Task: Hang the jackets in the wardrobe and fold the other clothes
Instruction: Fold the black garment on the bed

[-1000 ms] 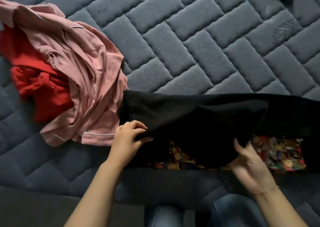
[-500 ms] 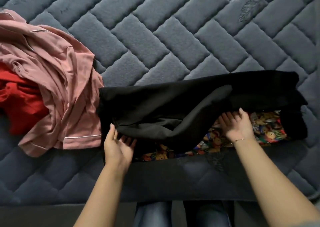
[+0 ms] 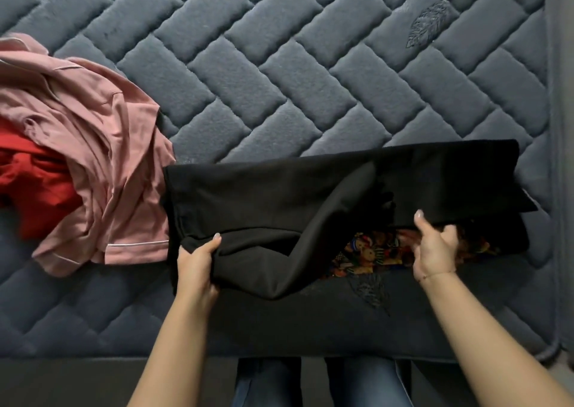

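**Inspector:** State the position of the black garment (image 3: 310, 195).

**Assistant:** It lies across the near part of the bed (image 3: 279, 64), spread sideways and partly doubled over. Its near edge is lifted; both sets of fingers have hold of it.

**Inspector:** Left hand (image 3: 195, 263)?

**Assistant:** Thumb on top of the cloth, the other fingers curled underneath and hidden. It grips the near left corner, where a loose fold hangs just right of the fingers over the bed's edge.

**Inspector:** Right hand (image 3: 435, 248)?

**Assistant:** Thumb raised against the black edge, fingers (image 3: 450, 231) curled round it from below. It holds the near right portion. A thin bracelet sits at the wrist.

**Inspector:** Anything beneath?

**Assistant:** A patterned multicoloured cloth (image 3: 369, 251) shows between the two hands, directly under the lifted edge and touching the right fingers' side.

**Inspector:** Other items?

**Assistant:** A pink garment (image 3: 102, 164) with pale piping lies left of the left fingers, its edge meeting the black garment. A red garment (image 3: 37, 189) lies further left, partly under the pink one.
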Demonstrator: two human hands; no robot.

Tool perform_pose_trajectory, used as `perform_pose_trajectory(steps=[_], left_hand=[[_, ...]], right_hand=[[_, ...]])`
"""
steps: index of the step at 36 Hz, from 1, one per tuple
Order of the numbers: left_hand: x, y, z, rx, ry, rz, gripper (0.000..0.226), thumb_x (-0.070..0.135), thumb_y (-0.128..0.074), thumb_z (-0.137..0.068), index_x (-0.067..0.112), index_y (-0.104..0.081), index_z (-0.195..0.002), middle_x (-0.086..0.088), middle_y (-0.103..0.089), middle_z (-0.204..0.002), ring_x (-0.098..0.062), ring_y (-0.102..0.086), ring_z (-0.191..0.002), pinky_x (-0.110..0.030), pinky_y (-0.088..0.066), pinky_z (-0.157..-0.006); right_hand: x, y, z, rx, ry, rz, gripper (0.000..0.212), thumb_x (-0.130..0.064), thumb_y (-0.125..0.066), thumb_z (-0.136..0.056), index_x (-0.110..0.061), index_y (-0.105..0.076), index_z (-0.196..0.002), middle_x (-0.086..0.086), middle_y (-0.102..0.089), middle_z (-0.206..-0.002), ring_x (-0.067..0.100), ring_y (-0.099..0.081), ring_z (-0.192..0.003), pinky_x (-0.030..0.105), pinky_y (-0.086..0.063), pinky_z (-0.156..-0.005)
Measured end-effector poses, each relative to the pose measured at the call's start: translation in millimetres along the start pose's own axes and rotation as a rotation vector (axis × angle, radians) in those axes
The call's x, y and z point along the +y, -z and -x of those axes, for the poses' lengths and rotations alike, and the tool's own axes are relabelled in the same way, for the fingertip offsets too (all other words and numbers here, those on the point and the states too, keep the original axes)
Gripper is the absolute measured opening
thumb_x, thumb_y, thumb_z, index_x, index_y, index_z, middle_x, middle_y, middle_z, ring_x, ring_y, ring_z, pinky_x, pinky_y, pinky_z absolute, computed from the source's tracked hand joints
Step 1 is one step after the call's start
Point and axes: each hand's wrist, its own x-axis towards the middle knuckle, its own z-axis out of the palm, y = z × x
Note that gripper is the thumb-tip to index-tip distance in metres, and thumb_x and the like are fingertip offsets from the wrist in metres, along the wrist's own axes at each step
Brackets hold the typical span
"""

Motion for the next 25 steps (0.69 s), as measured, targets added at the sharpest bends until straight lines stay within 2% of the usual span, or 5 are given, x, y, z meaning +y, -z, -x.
perform_pose_trajectory(steps=[3, 8, 12, 19, 25], left_hand=[[-14.5, 2.6, -11.4, 0.035, -0.015, -0.087, 0.038, 0.000, -0.064, -0.087, 0.003, -0.053, -0.124, -0.020, -0.061, -0.123, -0.035, -0.061, -0.107, -0.052, -0.048, -0.097], [-20.8, 6.0, -27.3, 0.197, -0.206, -0.364, 0.081, 0.014, -0.073, -0.083, 0.007, -0.022, -0.145, -0.019, -0.042, -0.140, -0.032, -0.046, -0.126, -0.043, -0.036, -0.109], [-7.7, -5.9, -4.5, 0.390, -0.647, -0.862, 0.083, 0.021, -0.077, -0.076, 0.009, -0.033, -0.145, -0.021, -0.033, -0.145, -0.040, -0.034, -0.131, -0.049, -0.029, -0.104], [7.4, -78.7, -1.3, -0.244, -1.118, -1.167, 0.045, 0.019, -0.071, -0.084, 0.018, -0.061, -0.128, -0.007, -0.045, -0.146, -0.028, -0.035, -0.139, -0.044, -0.026, -0.113], [-34.0, -96.1, -51.9, -0.332, -0.997, -1.736, 0.074, 0.067, -0.022, -0.088, 0.039, 0.004, -0.151, 0.006, 0.019, -0.160, -0.016, 0.019, -0.146, -0.064, 0.007, -0.111]], right_hand=[[16.2, 5.1, -4.8, -0.057, -0.089, 0.052, 0.036, -0.003, -0.056, -0.094, -0.014, -0.039, -0.124, 0.013, -0.052, -0.117, 0.012, -0.064, -0.076, 0.023, -0.056, -0.052], [29.3, 4.6, -12.6, 0.049, -0.118, 0.114, 0.074, -0.010, -0.065, -0.091, -0.010, -0.017, -0.147, 0.012, -0.041, -0.133, 0.021, -0.051, -0.111, 0.042, -0.049, -0.094], [32.3, 6.4, 8.0, 0.269, 0.209, 0.289, 0.059, -0.006, -0.068, -0.085, 0.002, -0.034, -0.133, 0.011, -0.042, -0.111, 0.018, -0.052, -0.087, 0.038, -0.048, -0.088], [10.6, -40.1, 9.0, -0.309, 0.931, 0.772, 0.030, 0.004, -0.055, -0.091, -0.001, -0.064, -0.119, 0.018, -0.046, -0.141, 0.030, -0.037, -0.137, 0.024, -0.021, -0.115], [10.4, -66.0, -54.5, -0.615, 0.935, 1.271, 0.051, -0.031, -0.037, -0.103, -0.023, -0.022, -0.152, 0.002, -0.008, -0.161, 0.020, -0.002, -0.149, 0.038, 0.000, -0.119]])
